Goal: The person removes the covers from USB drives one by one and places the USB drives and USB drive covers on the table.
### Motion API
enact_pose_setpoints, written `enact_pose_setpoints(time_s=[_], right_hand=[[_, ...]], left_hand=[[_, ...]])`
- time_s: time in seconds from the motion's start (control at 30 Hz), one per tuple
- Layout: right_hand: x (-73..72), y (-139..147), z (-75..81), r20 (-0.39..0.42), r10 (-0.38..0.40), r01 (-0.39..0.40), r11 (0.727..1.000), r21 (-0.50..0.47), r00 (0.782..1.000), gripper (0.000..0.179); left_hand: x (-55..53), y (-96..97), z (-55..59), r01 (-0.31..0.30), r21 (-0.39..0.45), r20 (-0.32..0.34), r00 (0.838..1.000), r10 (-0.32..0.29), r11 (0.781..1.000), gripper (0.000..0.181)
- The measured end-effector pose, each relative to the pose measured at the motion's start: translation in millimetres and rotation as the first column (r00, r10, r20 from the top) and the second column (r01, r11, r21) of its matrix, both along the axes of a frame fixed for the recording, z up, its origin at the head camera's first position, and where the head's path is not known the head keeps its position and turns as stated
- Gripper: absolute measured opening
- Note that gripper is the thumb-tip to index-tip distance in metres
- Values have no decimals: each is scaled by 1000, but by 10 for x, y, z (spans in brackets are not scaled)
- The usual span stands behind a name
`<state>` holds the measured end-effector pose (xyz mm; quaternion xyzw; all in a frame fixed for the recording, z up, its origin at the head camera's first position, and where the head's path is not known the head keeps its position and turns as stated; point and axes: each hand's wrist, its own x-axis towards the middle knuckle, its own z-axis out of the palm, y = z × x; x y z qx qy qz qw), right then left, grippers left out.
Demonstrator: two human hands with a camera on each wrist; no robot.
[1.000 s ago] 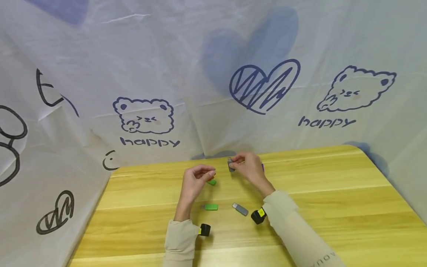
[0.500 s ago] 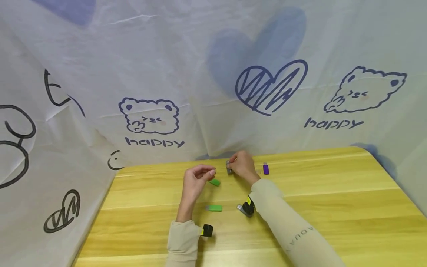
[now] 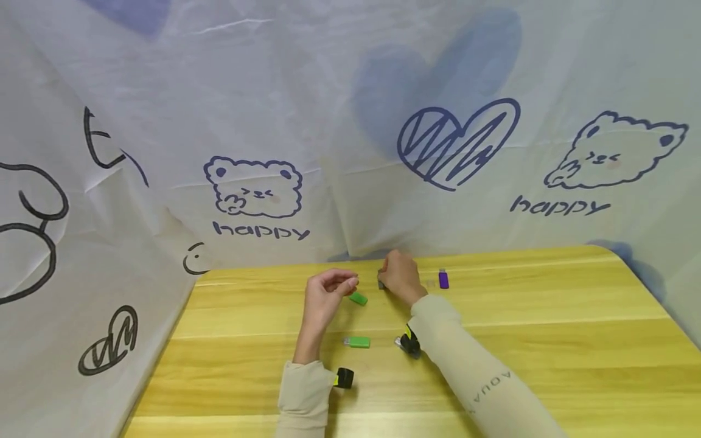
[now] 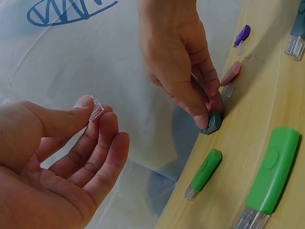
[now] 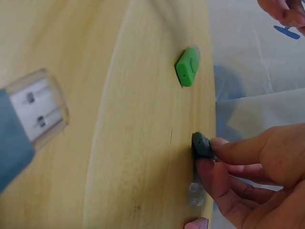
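Observation:
My left hand (image 3: 323, 298) pinches a small clear cap (image 4: 96, 110) between thumb and fingertip, above the back of the table. To its right, my right hand (image 3: 401, 277) pinches a dark grey USB stick (image 5: 202, 145) down at the tabletop by the far edge, fingers hiding part of it. A green USB stick (image 4: 207, 169) with a clear cap over its plug lies close by. Beyond the right hand, a pink USB stick (image 4: 231, 73) and a purple USB stick (image 4: 242, 34) lie in line, with loose clear caps (image 4: 228, 90) beside them.
Nearer the front lie another green USB stick (image 3: 358, 342) and a second grey USB stick (image 5: 14, 138), both capped; the right wrist camera (image 3: 409, 342) partly covers the grey one in the head view. A patterned cloth (image 3: 263, 109) hangs behind the wooden table (image 3: 520, 340).
My right hand has shifted a little left and down with the grey USB stick, uncovering the purple one. The left hand keeps its place. The head view has turned slightly left.

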<state>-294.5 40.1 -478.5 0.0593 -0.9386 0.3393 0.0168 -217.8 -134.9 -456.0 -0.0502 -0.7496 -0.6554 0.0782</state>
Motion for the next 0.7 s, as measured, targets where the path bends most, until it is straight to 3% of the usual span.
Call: enact_pose_setpoints(time_s=[0.23,0.33,0.47,0.57,0.7], right_hand=[[42,-4,36,-7,24,-24,999,26,1000,46],[119,45,107,-44,24,-24,1000,-2,999,35],[288,142,253,-67,-7,-1,994,-113,998,10],[453,227,365,-37,-49,39,973,-228,998,13],[668,337,461,32,-66,74,919,-388,997,20]], left_hand=[[17,-6,-25,-4,-18,-9,1000,4,1000,11],[32,-1,-57,-12,-24,-2,1000,12,1000,11],[41,1,-90,-25,-55,0,1000,25,998,11],[28,13,-99,-21,-102,-24,1000,18,995,12],[-1,30,-103,-27,-151,-64,998,17,988,11]])
